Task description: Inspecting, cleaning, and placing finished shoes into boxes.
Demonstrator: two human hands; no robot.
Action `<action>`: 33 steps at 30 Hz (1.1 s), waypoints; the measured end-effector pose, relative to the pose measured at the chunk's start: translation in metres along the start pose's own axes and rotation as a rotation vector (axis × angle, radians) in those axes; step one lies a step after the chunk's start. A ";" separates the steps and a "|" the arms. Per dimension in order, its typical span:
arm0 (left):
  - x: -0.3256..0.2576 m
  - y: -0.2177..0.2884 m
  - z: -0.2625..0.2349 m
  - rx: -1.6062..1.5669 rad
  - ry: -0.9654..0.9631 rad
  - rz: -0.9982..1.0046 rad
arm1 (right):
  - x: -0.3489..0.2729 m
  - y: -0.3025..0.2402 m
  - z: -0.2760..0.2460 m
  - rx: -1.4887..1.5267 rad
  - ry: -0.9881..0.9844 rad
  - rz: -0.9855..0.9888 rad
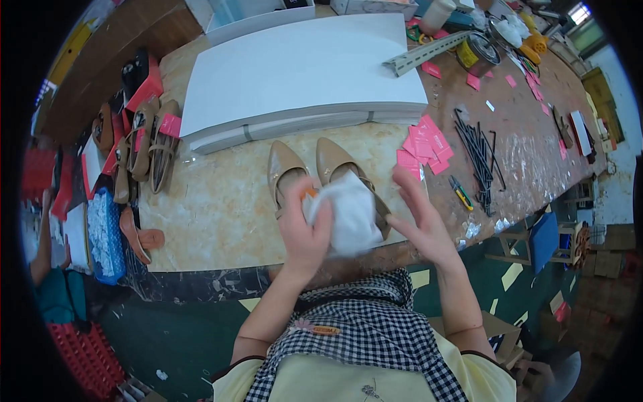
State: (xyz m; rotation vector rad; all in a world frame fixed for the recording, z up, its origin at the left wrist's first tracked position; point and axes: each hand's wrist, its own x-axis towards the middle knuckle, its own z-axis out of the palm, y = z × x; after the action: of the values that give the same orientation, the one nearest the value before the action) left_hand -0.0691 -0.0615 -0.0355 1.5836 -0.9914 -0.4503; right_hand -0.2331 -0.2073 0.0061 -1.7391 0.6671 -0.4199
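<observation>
White crumpled paper (348, 214) sits clutched in the left hand (305, 228), directly over the right-side beige shoe (341, 171); the right hand (422, 218) hovers open beside it.

Crinkled white tissue paper (347, 213), smooth beige leather shoes (284, 165), glossy marbled tabletop (214, 208).

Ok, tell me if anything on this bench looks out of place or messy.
Small pink tags lie scattered loosely across the brown bench, some far from the main pile. A metal strip sits askew over the corner of the white sheet stack. The two beige shoes stand neatly side by side behind the white paper.
</observation>
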 end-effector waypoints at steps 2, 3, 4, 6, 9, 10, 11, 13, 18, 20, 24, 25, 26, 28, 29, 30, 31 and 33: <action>0.026 0.009 0.016 -0.117 0.050 -0.124 | -0.012 -0.025 0.035 -0.154 -0.137 -0.237; 0.024 0.010 0.025 -0.402 -0.110 -0.204 | -0.010 -0.019 0.043 -0.262 -0.052 -0.268; 0.026 0.007 0.029 -0.399 -0.113 -0.209 | -0.003 -0.007 0.048 -0.369 0.033 -0.298; 0.034 -0.003 0.033 -0.476 -0.173 -0.362 | 0.025 0.020 0.019 -0.061 0.111 -0.140; 0.009 0.007 0.060 0.531 -0.293 0.066 | 0.050 0.032 0.003 0.229 0.150 0.072; -0.006 0.010 0.065 0.815 -0.397 0.249 | 0.051 0.033 0.004 0.222 0.094 0.114; -0.016 0.009 0.065 0.813 -0.402 0.249 | 0.050 0.031 0.011 -0.419 0.001 -0.341; -0.029 -0.003 0.068 0.768 -0.455 0.271 | 0.049 0.041 0.027 -0.649 -0.073 -0.323; -0.025 -0.011 0.072 0.839 -0.358 0.430 | 0.096 0.064 0.065 -1.052 -0.093 -0.456; -0.022 -0.009 0.063 0.750 -0.429 0.313 | 0.094 0.066 0.062 -0.826 -0.083 -0.403; -0.032 -0.014 0.055 0.756 -0.392 0.360 | 0.092 0.060 0.024 -0.362 -0.114 0.026; -0.031 -0.015 0.057 0.771 -0.393 0.356 | 0.099 0.075 0.033 -0.416 -0.116 -0.029; -0.029 -0.014 0.060 0.770 -0.397 0.361 | 0.107 0.075 0.038 -0.415 -0.110 -0.028; -0.028 -0.008 0.066 0.815 -0.430 0.403 | 0.123 0.073 0.042 -0.519 0.003 -0.115; -0.029 -0.008 0.064 0.816 -0.437 0.403 | 0.133 0.072 0.045 -0.494 0.026 -0.177; -0.025 -0.009 0.060 0.824 -0.468 0.417 | 0.131 0.072 0.048 -0.492 0.031 -0.174; -0.018 -0.009 0.056 0.829 -0.496 0.436 | 0.130 0.070 0.049 -0.477 0.017 -0.079; 0.022 0.008 0.039 0.901 -0.908 0.337 | 0.125 0.075 0.039 -0.473 0.002 -0.006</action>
State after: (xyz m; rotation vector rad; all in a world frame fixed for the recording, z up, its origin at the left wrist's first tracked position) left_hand -0.0880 -0.1027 -0.0340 1.9384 -2.3599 -0.5265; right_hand -0.1294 -0.2689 -0.0846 -2.1860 0.8084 -0.2804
